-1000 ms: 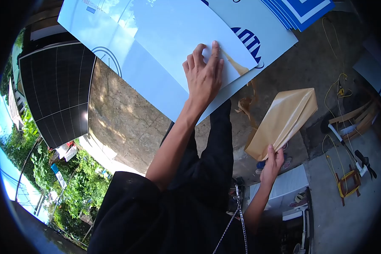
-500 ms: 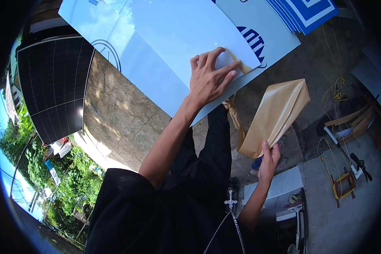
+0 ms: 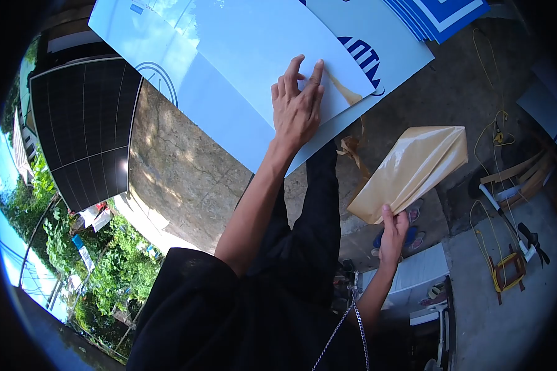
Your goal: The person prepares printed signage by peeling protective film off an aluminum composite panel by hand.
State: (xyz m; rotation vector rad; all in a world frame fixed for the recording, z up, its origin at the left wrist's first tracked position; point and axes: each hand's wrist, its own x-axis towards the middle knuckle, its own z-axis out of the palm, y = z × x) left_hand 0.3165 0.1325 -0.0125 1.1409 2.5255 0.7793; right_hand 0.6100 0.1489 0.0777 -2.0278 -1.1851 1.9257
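Over the white sheet [image 3: 254, 37], my left hand [image 3: 296, 111] is palm down with its fingers spread and the index finger stretched out. The sheet lies on a larger pale board [image 3: 408, 65] with blue lettering. A tan strip [image 3: 346, 91] runs along the sheet's near right corner, just right of my fingertips. My right hand [image 3: 393, 238] pinches the lower end of a creased, glossy brown sheet [image 3: 414, 167] between thumb and fingers. This brown sheet hangs in the air beyond the board's edge. A crumpled brown strip [image 3: 351, 148] dangles beside my leg.
Blue-and-white printed panels [image 3: 436, 18] are stacked at the board's far right. A dark solar panel [image 3: 86, 130] stands at left. On the right floor are a black-bladed fan [image 3: 529, 244], yellow cord [image 3: 500, 133] and a small wooden frame [image 3: 507, 272]. Sandals [image 3: 414, 238] lie below the brown sheet.
My left hand has drawn back left from the tan corner, its fingers lifting. The brown sheet in my right hand has swung to the right and turned flatter.
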